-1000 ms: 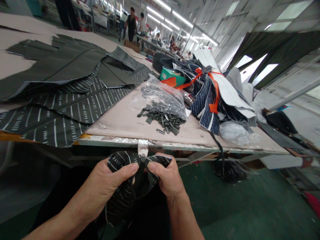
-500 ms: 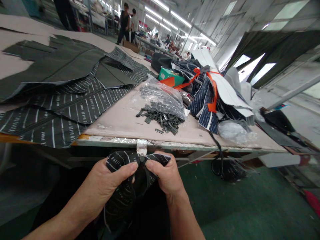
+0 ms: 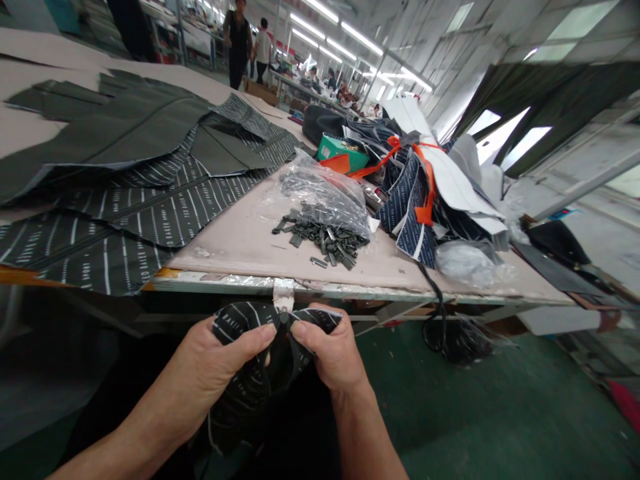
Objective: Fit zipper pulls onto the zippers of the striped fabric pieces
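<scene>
A dark fabric piece with white print (image 3: 239, 323) hangs just below the table's front edge. My left hand (image 3: 213, 363) pinches its left part, thumb pointing inward. On the other side my right hand (image 3: 336, 350) grips the fabric, its thumb close to my left thumb. Between the two thumbs is a small dark round-ended part (image 3: 284, 319), right under a whitish tab (image 3: 284, 295) on the table edge. The lower folds of the fabric fall into shadow.
On the table (image 3: 240, 250) lie dark fabric panels (image 3: 145, 127), small dark metal pieces (image 3: 330, 237) by a clear plastic bag (image 3: 325, 190), a green box (image 3: 343, 152) and a navy bundle with orange ties (image 3: 415, 193). Two people (image 3: 238, 43) are in the background.
Both hands keep their hold on the fabric with almost no movement; its lower folds have shifted slightly. The two people in the background appear larger and closer.
</scene>
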Available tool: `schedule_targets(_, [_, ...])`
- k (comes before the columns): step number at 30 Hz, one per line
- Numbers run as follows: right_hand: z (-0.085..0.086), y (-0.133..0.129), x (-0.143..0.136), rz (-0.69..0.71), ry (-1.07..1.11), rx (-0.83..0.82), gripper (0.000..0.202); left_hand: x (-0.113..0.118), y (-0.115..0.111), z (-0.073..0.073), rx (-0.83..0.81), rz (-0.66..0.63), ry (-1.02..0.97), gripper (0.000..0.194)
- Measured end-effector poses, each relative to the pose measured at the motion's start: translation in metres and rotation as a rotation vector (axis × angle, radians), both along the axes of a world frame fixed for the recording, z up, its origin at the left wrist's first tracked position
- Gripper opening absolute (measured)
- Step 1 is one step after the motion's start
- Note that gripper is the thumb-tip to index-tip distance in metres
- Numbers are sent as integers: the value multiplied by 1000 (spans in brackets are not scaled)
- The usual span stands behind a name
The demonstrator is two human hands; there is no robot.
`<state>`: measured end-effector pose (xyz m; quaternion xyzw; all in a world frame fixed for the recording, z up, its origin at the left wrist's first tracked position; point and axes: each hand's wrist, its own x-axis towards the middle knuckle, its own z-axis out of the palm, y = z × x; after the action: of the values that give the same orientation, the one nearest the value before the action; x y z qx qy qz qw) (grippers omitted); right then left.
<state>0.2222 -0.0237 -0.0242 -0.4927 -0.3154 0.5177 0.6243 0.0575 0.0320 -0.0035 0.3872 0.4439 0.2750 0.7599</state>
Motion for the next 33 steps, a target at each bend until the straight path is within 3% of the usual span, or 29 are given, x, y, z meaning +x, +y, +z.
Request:
schedule_targets(6, [10, 7, -5, -67, -66, 23, 37, 8, 11, 10, 65, -15, -27, 30])
schedule_targets(9, [14, 4, 1, -32, -144, 32, 31, 4, 13, 9, 71, -54, -38, 31])
schedule_targets(12, [8, -9, 11, 52, -195, 27, 30, -11, 6, -3, 74, -113, -14, 34])
schedule_targets(15, [-9, -25, 12, 111, -193, 11, 27, -26, -11, -22, 162, -81, 82, 34])
schedule_targets(19, [-25, -43, -5, -15, -217, -23, 22, -32, -35, -37, 172, 24, 117, 33])
schedule_targets(22, [-19, -46, -19, -139, -195, -49, 22, -29, -41, -30, 75, 51, 21, 32])
schedule_targets(25, [-1, -37, -21, -184, -203, -73, 24, -22, -28, -15, -7, 42, -61, 35])
schedule_targets(30, [26, -5, -4, -211, -314, -23, 18, -5, 5, 2, 90, 11, -85, 43])
schedule_targets(33, [30, 4, 3, -178, -353, 12, 18, -1, 8, 2, 136, 36, -83, 47])
